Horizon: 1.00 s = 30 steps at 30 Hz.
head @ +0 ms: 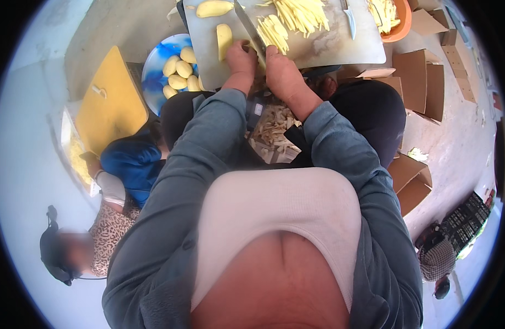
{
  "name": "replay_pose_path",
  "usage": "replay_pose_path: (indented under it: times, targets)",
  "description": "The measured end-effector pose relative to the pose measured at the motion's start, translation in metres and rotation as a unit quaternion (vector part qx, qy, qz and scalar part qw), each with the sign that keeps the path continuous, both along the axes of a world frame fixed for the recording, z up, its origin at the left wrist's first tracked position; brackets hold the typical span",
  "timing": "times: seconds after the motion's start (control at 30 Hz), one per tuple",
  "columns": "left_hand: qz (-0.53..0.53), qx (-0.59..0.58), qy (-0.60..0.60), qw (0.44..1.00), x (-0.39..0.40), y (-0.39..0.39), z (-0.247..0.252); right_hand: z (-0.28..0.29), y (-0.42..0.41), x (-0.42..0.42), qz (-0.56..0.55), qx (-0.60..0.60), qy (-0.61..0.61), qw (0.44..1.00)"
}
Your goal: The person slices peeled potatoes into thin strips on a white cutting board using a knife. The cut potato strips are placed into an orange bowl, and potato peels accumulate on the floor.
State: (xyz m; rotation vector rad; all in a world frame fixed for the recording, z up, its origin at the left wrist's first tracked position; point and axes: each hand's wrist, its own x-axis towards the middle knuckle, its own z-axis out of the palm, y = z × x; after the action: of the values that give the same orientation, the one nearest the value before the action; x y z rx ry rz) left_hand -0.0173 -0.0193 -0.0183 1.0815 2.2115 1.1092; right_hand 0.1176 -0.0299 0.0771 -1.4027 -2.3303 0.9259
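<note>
My right hand [285, 74] grips the handle of a broad kitchen knife [249, 25], its blade standing across a white cutting board [334, 51]. Just left of the blade, my left hand [241, 59] rests on the board with bent fingers; a bit of yellow potato shows between it and the knife, but its hold is hidden. A cut peeled potato [224, 39] lies against the left fingers. Farther up is a peeled potato [214, 8]. Right of the blade are a small bunch of potato sticks [274, 33] and a larger pile of potato sticks [302, 15].
A small knife [350, 22] lies on the board's right. An orange basin [404, 24] holds potato strips. Several peeled potatoes [178, 82] fill a blue-and-white basin [151, 68]. Peelings [275, 127] lie between my knees. Cardboard boxes [413, 82] stand right; a person [112, 234] sits left by a yellow board [112, 98].
</note>
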Motion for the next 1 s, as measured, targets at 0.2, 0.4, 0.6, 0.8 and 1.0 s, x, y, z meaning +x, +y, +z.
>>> replay_pose_path:
  times: [0.2,0.4,0.6,0.8,1.0]
  targets:
    - [0.001,0.013,0.063,0.998,-0.002,0.000,-0.003,-0.002,-0.004,-0.002,-0.005,-0.023,0.000,1.000]
    - [0.001,0.016,0.062,0.998,-0.001,0.000,-0.002,0.001,-0.008,-0.008,-0.003,-0.035,-0.020,0.999]
    - [-0.002,0.015,0.052,0.999,0.001,-0.001,0.007,-0.011,-0.008,-0.015,-0.008,-0.012,-0.038,0.999]
    - [-0.004,0.010,0.058,0.998,0.001,-0.002,0.006,-0.016,0.005,-0.011,-0.024,-0.017,-0.001,1.000]
    - [0.005,0.013,-0.004,1.000,0.003,-0.003,0.007,-0.009,0.004,-0.002,-0.014,0.035,-0.015,0.999]
